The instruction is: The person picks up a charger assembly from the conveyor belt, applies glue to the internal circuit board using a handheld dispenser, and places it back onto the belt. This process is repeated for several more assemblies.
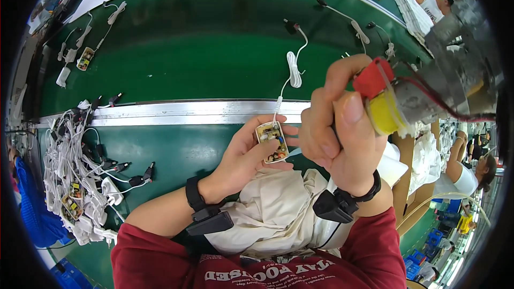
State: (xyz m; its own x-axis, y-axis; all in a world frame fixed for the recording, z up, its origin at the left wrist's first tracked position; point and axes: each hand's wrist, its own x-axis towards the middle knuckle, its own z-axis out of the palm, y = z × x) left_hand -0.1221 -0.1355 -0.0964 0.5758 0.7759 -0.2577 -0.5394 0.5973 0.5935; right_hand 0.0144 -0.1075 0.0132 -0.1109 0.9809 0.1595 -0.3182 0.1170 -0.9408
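Note:
My left hand (pixel 249 152) holds a small open adapter case (pixel 273 142), its circuit board facing up, thumb across its face. From the top of the case a white cable (pixel 293 69) runs over the metal rail to a black plug (pixel 290 25) on the green belt. My right hand (pixel 345 123) is raised to the right of the case, fingers curled around the end of a grey cylindrical tool (pixel 428 93). That tool has a red block (pixel 373 77), a yellow band (pixel 384 113) and red and black wires. My right fingers hide its tip.
A heap of white cables and adapters (pixel 80 176) lies at my left. More corded adapters, one an open case (pixel 85 59), rest along the green belt (pixel 187 37) beyond the metal rail (pixel 203 112). Cream cloth (pixel 262 208) covers my lap. Other people (pixel 463 174) sit at the right.

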